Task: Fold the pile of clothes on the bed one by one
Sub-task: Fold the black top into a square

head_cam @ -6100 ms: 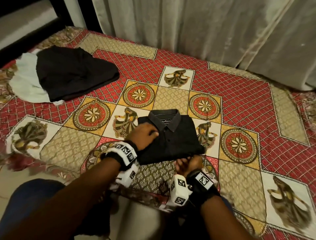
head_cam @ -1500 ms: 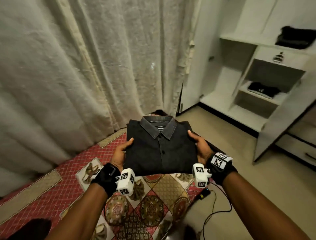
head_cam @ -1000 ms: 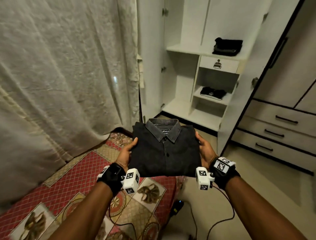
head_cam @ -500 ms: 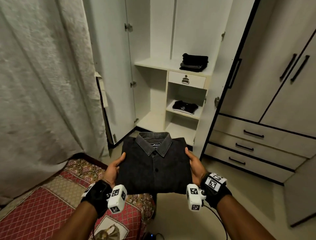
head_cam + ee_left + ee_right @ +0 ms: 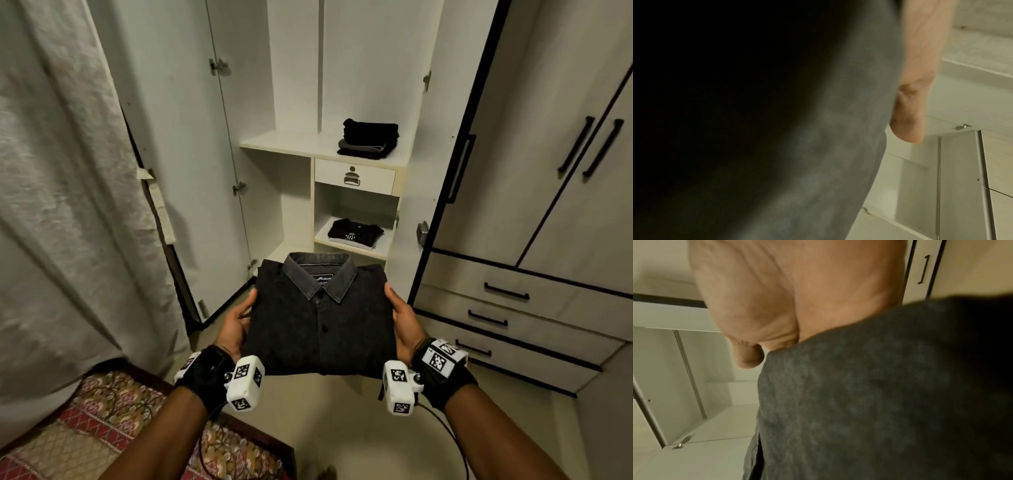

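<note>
A folded dark grey collared shirt [image 5: 320, 320] lies flat in the air between my two hands, collar pointing away from me toward the open wardrobe. My left hand [image 5: 238, 323] holds its left edge, thumb on top and fingers hidden underneath. My right hand [image 5: 402, 318] holds the right edge the same way. In the left wrist view the shirt [image 5: 818, 146] fills most of the picture beside my thumb [image 5: 908, 126]. The right wrist view shows the shirt's fabric [image 5: 879, 394] under my thumb [image 5: 750, 358].
The white wardrobe stands open ahead, with a stack of folded dark clothes [image 5: 370, 138] on its upper shelf [image 5: 291, 144], a small drawer [image 5: 354, 176] below, and a folded black T-shirt [image 5: 354, 233] on a lower shelf. Drawers [image 5: 507, 293] are at right, a curtain [image 5: 68, 205] at left, the bed corner [image 5: 102, 428] at lower left.
The shirt left the bed in both hands. My view has swung right from the curtain to the open wardrobe, which is now closer and straight ahead; the grip is the same.
</note>
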